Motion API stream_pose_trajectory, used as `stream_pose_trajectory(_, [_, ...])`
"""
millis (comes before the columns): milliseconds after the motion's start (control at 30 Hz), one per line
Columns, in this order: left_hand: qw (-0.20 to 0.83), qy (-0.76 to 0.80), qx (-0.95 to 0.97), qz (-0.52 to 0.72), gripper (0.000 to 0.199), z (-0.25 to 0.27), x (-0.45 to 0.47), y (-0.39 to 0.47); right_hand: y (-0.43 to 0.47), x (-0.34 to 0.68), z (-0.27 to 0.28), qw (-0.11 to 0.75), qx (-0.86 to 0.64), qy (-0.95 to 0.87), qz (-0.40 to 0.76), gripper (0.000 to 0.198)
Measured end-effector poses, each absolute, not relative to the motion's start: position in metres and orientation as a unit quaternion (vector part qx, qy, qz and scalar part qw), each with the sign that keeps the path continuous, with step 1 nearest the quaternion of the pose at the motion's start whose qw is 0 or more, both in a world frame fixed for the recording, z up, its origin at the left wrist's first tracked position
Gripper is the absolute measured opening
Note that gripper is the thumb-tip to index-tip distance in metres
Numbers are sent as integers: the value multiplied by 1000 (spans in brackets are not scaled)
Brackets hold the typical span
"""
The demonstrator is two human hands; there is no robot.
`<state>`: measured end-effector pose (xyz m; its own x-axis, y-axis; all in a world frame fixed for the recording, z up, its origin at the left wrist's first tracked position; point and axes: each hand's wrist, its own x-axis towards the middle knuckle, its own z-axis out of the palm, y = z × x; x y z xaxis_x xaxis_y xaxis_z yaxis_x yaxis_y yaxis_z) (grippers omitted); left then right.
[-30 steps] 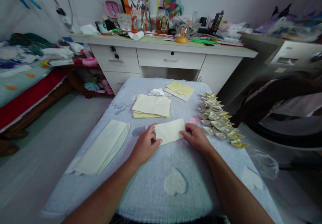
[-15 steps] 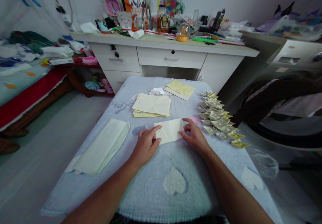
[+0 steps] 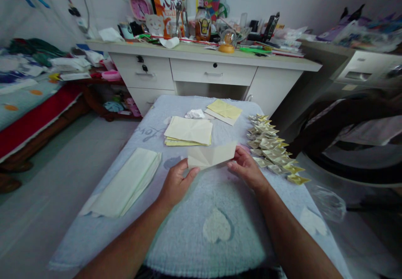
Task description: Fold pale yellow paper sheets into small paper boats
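A creased cream sheet of paper is held up between my two hands, tilted above the cloth. My left hand pinches its lower left corner, thumb in front. At the right end, my right hand grips the edge between thumb and fingers. Just beyond lies a stack of creased papers, white on top and yellow below. Rows of folded paper pieces in pale yellow and white stand on the right. To the left of my left hand rests a folded bundle of whitish paper.
A blue patterned cloth covers the table. Toward its far side are yellow and white sheets and a crumpled white paper. Behind stands a white cluttered desk. A front-loading washer is at right, a bed at left.
Both hands have lifted the sheet off the cloth and tilted it up. My left fingers have gone from lying on the paper to pinching its corner.
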<state>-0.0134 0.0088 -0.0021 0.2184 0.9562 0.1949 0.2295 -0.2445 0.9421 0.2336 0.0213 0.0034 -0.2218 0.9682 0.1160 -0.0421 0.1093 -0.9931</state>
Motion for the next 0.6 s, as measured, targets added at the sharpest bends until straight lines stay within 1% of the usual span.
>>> stream_pose_trajectory(67, [476, 439, 599, 471, 33, -2, -13, 8, 20, 235, 5, 456, -422, -597, 507, 30])
stream_pose_trajectory(100, [502, 433, 573, 483, 35, -2, -13, 8, 19, 235, 4, 449, -432, -599, 503, 26])
stream_pose_trajectory(233, [549, 418, 513, 511, 36, -1, -12, 9, 16, 230, 5, 450, -436, -562, 540, 30])
stream_pose_trajectory(300, [555, 418, 496, 521, 48, 1, -11, 10, 15, 226, 6, 456, -428, -538, 566, 33])
stream_pose_trajectory(367, [556, 425, 488, 521, 67, 3, -10, 10, 15, 224, 6, 461, -421, -525, 579, 37])
stream_pose_trajectory(433, [545, 438, 498, 513, 80, 3, -9, 10, 16, 225, 6, 458, -423, -541, 565, 34])
stream_pose_trajectory(467, [536, 446, 508, 504, 83, 2, -9, 11, 16, 226, 5, 449, -428, -559, 550, 30])
stream_pose_trajectory(533, [513, 466, 539, 479, 79, -1, -10, 12, 17, 229, 4, 421, -443, -598, 518, 22])
stream_pose_trajectory(600, [481, 490, 578, 441, 64, -5, -13, 13, 17, 233, 3, 386, -458, -617, 511, 20])
